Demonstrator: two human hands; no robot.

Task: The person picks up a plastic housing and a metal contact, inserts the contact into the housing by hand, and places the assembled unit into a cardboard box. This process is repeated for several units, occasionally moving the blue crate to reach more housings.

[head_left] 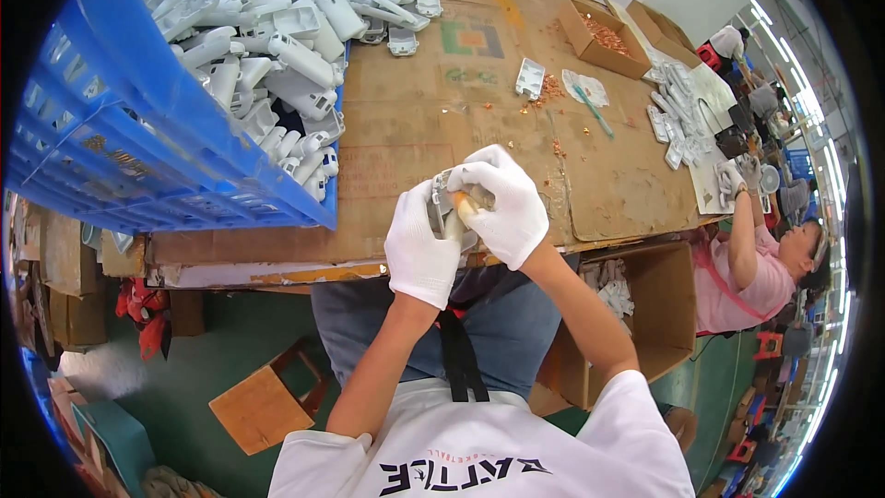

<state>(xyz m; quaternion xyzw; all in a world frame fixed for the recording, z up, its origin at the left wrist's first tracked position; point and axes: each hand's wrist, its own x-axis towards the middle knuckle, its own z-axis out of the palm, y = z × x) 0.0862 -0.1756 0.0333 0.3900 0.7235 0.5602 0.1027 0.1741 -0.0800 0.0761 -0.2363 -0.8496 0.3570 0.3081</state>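
Note:
Both my hands wear white gloves and meet above the near edge of the cardboard-covered table. My left hand (419, 249) is closed around a light grey plastic housing (439, 194), which it holds tilted. My right hand (507, 207) is curled against the same housing, its thumb and fingers pinched together at the inner side. A bare or orange-covered fingertip shows there. Whatever small part lies between those fingers is hidden. Another grey housing (530, 78) lies open side up farther off on the table, beside scattered small copper-coloured parts (551, 88).
A blue plastic crate (184, 161) heaped with grey housings (300, 60) stands at the left. At the far right are a cardboard box of copper parts (604, 35), a teal pen-like tool (595, 111) and stacked housings (678, 115). A co-worker (751, 267) sits right, past an open carton (668, 314).

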